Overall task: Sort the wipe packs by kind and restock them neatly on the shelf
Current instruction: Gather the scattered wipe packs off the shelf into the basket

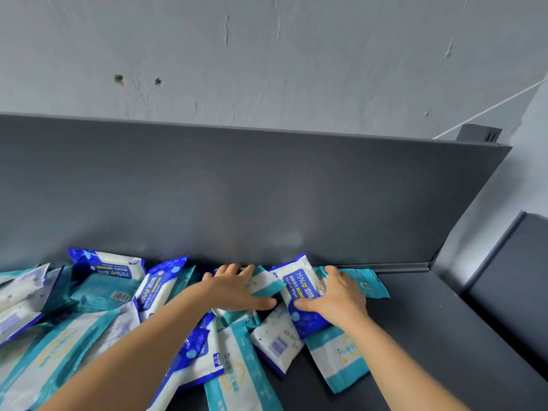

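My right hand (336, 302) is clamped on the blue-and-white soft plastic wipe pack (298, 287): thumb across its near end, fingers (333, 275) curled over its right long edge. The pack lies just left of that palm, between my two hands, at the right end of the jumble on the dark grey metal shelf (421, 327), close to the grey back panel (267, 188). Its long axis runs away from me toward the panel, the far end leaning a little left, and it sits tilted on the packs beneath. The right hand is plainly the nearer. My left hand (237, 289) rests palm-down and spread on a teal-and-white soft plastic wipe pack (265, 281) just beside, gripping nothing that I can see. Appearance: flat pillow pouch, white body, deep blue ends, blue label reading 75% and Alcohol Wipes, face up, slightly crumpled. Judgement: lift it rightward onto bare shelf to begin a blue row. Both kinds lie mixed through the heap of wipe packs (89, 307) to my left, so sorting looks barely begun.
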The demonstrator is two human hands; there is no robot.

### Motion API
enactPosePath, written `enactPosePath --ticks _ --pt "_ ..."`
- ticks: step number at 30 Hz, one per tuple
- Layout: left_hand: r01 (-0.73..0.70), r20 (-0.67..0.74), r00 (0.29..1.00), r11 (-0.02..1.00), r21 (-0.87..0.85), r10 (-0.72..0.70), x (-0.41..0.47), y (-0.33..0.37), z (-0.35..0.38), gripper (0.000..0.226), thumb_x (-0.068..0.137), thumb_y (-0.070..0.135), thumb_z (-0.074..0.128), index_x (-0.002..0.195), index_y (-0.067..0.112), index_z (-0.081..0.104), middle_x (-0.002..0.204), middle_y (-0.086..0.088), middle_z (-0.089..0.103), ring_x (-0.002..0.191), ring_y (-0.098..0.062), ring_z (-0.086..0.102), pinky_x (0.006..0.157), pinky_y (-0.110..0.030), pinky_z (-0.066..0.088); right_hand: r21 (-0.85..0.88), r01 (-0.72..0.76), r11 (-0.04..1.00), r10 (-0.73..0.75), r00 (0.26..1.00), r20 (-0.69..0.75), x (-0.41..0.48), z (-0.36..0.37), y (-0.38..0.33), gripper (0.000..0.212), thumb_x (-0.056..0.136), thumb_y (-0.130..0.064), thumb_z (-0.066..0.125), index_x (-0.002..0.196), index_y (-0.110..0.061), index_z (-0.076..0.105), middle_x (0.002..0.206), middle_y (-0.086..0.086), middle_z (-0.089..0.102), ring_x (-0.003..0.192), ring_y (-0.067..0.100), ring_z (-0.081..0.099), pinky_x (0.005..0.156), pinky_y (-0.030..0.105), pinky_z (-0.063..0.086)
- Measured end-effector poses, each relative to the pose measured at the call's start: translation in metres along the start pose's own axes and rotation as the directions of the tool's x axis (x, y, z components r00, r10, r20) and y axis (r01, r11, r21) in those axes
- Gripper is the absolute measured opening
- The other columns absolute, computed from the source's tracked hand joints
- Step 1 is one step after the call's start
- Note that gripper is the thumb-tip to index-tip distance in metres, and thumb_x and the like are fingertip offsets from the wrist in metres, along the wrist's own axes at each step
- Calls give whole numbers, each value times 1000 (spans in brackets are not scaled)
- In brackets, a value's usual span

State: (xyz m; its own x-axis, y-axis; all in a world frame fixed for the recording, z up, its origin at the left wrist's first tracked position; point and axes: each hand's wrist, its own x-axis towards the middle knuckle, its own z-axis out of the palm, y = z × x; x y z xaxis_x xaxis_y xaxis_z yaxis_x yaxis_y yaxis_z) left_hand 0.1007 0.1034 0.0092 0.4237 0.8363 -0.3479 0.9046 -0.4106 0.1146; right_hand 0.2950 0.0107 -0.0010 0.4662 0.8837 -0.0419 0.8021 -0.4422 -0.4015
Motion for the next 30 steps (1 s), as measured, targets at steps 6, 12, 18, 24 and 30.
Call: enactPosePath --ticks 6,12,18,24,30 --pt "96 -312 949 986 133 -50 2 -4 3 103 51 92 51 130 25 47 127 3 49 122 -21 37 102 -36 30 247 40 968 -37 999 -16 -1 -4 -4 70 68 -44 80 126 -21 48 126 -1 56 115 20 54 93 34 44" --pt "-23 -474 877 981 -193 -73 -9 9 -4 65 62 59 76 105 18 49 109 1 55 97 -21 56 78 -33 45 608 212 765 -104 972 -209 -20 -10 -14 27 76 -19 76 98 -22 60 92 -10 69 85 13 66 78 42 55" --pt "-312 -560 810 679 -665 -176 -43 23 -17 41 72 34 79 88 14 46 82 3 58 74 -19 57 60 -34 44 760 329 560 45 904 -425 -63 -39 -23 32 81 -14 74 108 -23 59 100 -10 68 86 5 67 67 21 54" --pt "-450 -453 891 149 -880 13 -81 47 0 16 86 14 67 93 22 55 97 -2 68 90 -24 68 81 -44 57 745 377 550 261 770 -582 -139 -41 -24 34 81 -9 74 104 -29 59 99 -13 68 86 4 67 71 20 55" --pt "-390 -360 880 39 -920 310 -137 60 38 18 89 4 59 92 21 56 93 0 68 79 -19 65 71 -35 56 714 281 641 474 586 -657 -241 -16 -24 33 82 -6 70 110 -18 59 99 -14 66 83 -2 63 69 11 48"
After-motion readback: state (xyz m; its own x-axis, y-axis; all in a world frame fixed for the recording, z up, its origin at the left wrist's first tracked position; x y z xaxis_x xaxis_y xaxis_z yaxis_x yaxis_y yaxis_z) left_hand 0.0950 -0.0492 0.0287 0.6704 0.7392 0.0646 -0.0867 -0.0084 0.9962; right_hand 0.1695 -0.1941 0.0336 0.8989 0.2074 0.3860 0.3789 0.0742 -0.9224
